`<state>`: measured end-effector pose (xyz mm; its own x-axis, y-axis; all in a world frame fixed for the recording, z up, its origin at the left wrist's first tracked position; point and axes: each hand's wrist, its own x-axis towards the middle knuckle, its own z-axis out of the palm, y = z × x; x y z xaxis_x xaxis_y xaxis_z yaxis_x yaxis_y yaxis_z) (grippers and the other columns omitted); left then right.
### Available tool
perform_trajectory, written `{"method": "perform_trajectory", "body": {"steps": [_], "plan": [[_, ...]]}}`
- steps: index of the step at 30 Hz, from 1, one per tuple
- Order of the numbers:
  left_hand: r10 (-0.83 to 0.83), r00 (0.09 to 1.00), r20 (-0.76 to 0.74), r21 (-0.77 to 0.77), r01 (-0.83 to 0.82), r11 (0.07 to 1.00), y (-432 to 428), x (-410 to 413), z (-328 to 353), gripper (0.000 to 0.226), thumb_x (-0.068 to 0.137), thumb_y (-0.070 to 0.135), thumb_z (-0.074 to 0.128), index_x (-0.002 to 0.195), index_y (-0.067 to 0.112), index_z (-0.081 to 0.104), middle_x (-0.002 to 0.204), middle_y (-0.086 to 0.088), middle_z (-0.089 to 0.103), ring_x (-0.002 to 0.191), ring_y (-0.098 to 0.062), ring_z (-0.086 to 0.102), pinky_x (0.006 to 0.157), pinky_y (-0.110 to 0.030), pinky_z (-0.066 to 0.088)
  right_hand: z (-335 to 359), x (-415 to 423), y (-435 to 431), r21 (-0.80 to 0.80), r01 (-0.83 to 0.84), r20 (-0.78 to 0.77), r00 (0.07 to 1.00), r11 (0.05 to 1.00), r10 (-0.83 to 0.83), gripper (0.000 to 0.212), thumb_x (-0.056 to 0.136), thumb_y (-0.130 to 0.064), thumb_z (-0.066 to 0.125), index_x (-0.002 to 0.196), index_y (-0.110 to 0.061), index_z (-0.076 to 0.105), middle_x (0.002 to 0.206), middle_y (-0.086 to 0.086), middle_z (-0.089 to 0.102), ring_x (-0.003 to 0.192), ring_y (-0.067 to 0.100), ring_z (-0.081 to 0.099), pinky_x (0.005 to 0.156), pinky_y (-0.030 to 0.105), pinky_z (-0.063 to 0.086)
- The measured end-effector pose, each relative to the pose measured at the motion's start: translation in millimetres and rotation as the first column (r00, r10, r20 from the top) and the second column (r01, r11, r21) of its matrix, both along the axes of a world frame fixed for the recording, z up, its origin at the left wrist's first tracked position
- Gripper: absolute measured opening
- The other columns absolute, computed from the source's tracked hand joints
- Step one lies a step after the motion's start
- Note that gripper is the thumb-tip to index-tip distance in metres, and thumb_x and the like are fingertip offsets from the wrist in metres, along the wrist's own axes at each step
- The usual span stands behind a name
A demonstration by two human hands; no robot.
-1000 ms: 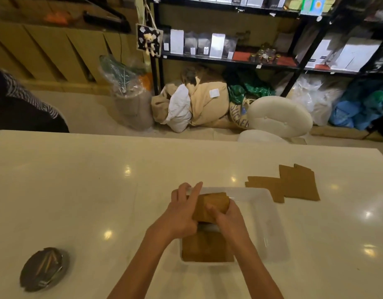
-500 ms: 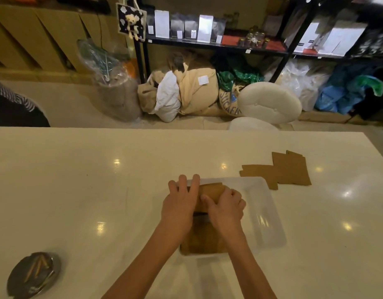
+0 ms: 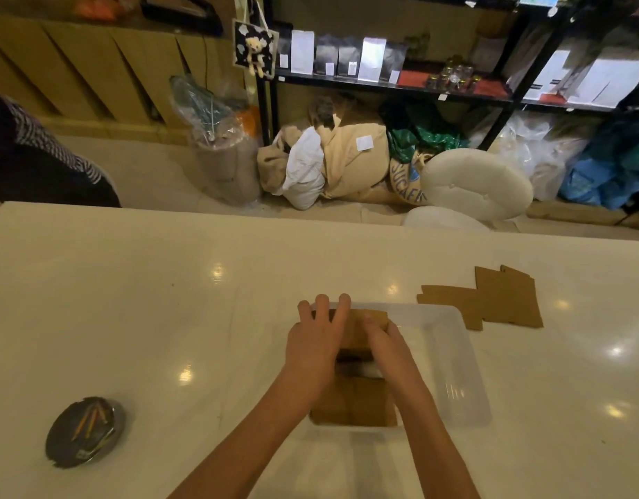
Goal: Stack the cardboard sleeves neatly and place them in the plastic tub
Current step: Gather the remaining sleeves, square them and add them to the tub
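A clear plastic tub [image 3: 455,358] sits on the white table in front of me. In its far left part a stack of brown cardboard sleeves [image 3: 361,327] lies under both hands. My left hand [image 3: 316,340] rests flat on the stack's left side with fingers spread over the tub's far rim. My right hand [image 3: 386,342] presses on the stack's right side, fingers curled over its edge. A second sleeve stack [image 3: 354,403] lies in the tub's near left part. Loose flat sleeves [image 3: 491,300] lie on the table beyond the tub's right corner.
A round dark dish holding pencils [image 3: 84,430] stands near the table's front left. A person's striped sleeve [image 3: 41,149] shows past the far left edge. Behind the table are sacks, a white cushion [image 3: 476,183] and black shelving.
Both hands have lowered the held stack of sleeves into the far part of the tub and flattened over it. The loose sleeves on the table have not moved.
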<state>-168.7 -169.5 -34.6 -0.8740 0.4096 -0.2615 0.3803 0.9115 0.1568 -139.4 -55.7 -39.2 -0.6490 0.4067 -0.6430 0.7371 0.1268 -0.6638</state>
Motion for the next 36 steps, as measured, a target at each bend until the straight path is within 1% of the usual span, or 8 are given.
{"method": "perform_trajectory", "body": {"steps": [9, 13, 17, 22, 25, 29, 32, 36], "plan": [[-0.002, 0.994, 0.113, -0.016, 0.004, 1.000, -8.7, -8.5, 21.2, 0.092, 0.089, 0.025, 0.070, 0.154, 0.029, 0.005, 0.161, -0.012, 0.011, 0.145, -0.035, 0.020, 0.112, -0.044, 0.035, 11.6, 18.4, 35.4, -0.043, -0.111, -0.122, 0.987, 0.993, 0.105, 0.057, 0.100, -0.053, 0.037, 0.148, -0.024, 0.039, 0.151, -0.002, 0.043, 0.138, 0.020, 0.041, 0.112, 0.038, 0.032], [0.144, 0.986, -0.087, 0.281, -0.115, 0.953, 16.9, 6.6, 38.2, 0.054, 0.100, 0.027, 0.050, 0.150, 0.024, 0.030, 0.155, -0.004, 0.034, 0.143, -0.023, 0.028, 0.113, -0.035, 0.030, 24.1, 39.0, 67.1, 0.126, -0.180, -0.329, 0.920, 0.976, 0.212, 0.038, 0.101, -0.040, 0.045, 0.136, -0.028, 0.056, 0.136, -0.011, 0.059, 0.123, 0.004, 0.053, 0.100, 0.018, 0.039], [0.315, 0.928, 0.198, 0.738, -0.353, 0.575, 76.6, 32.0, 55.9, 0.025, 0.099, 0.014, 0.049, 0.118, 0.025, 0.062, 0.124, 0.010, 0.059, 0.115, -0.006, 0.054, 0.095, -0.019, 0.045, 34.7, 60.6, 121.5, 0.163, 0.025, -0.518, 0.853, 0.986, 0.064, 0.021, 0.099, -0.027, 0.053, 0.103, -0.034, 0.073, 0.101, -0.022, 0.072, 0.096, -0.007, 0.064, 0.080, 0.012, 0.049], [-0.026, 0.649, 0.760, 0.648, -0.756, 0.090, 200.3, 40.8, 57.3, 0.028, 0.089, -0.008, 0.048, 0.098, 0.007, 0.070, 0.104, -0.012, 0.071, 0.102, -0.024, 0.067, 0.095, -0.033, 0.053, -0.6, 42.2, 257.2, 0.332, 0.282, -0.367, 0.918, 0.900, -0.152, 0.038, 0.096, -0.033, 0.051, 0.126, -0.011, 0.062, 0.124, 0.012, 0.065, 0.114, 0.032, 0.059, 0.099, 0.045, 0.046], [0.079, 0.517, 0.853, 0.503, -0.852, 0.143, 262.3, 26.3, 31.2, 0.030, 0.093, 0.004, 0.049, 0.115, 0.018, 0.063, 0.127, -0.019, 0.062, 0.100, -0.024, 0.056, 0.081, -0.033, 0.048, -19.4, 12.2, 301.6, 0.423, 0.225, -0.176, 0.971, 0.878, -0.164, 0.055, 0.095, -0.043, 0.051, 0.138, -0.009, 0.048, 0.137, 0.026, 0.050, 0.126, 0.044, 0.045, 0.104, 0.050, 0.038], [0.441, 0.444, 0.780, 0.371, -0.895, 0.246, 313.9, 20.2, 12.1, 0.057, 0.100, 0.023, 0.047, 0.152, 0.014, 0.025, 0.156, -0.013, 0.026, 0.138, -0.031, 0.032, 0.108, -0.026, 0.025, -31.2, -21.8, 330.0, 0.496, 0.049, 0.015, 0.998, 0.867, -0.066, 0.062, 0.096, -0.053, 0.035, 0.136, -0.008, 0.046, 0.138, 0.022, 0.044, 0.125, 0.039, 0.042, 0.104, 0.046, 0.036], [0.694, 0.340, 0.635, 0.287, -0.938, 0.197, 333.1, 4.2, -6.7, 0.075, 0.092, 0.029, 0.057, 0.154, 0.026, 0.015, 0.162, -0.015, 0.003, 0.148, -0.035, 0.007, 0.120, -0.048, 0.013, -42.5, -31.3, 331.7, 0.590, -0.122, 0.100, 0.992, 0.798, 0.078, 0.067, 0.088, -0.060, 0.043, 0.132, -0.011, 0.046, 0.138, 0.017, 0.041, 0.125, 0.034, 0.039, 0.104, 0.043, 0.034], [0.805, 0.492, 0.332, 0.197, -0.871, 0.451, 338.0, -6.6, -44.4, 0.058, 0.092, 0.036, 0.044, 0.148, 0.025, 0.032, 0.161, -0.018, 0.010, 0.146, -0.037, 0.010, 0.118, -0.051, 0.013, -44.2, -31.9, 321.7, 0.648, -0.246, 0.078, 0.963, 0.721, 0.259, 0.067, 0.087, -0.057, 0.056, 0.137, -0.014, 0.041, 0.139, 0.017, 0.038, 0.124, 0.036, 0.037, 0.103, 0.043, 0.034]]}}
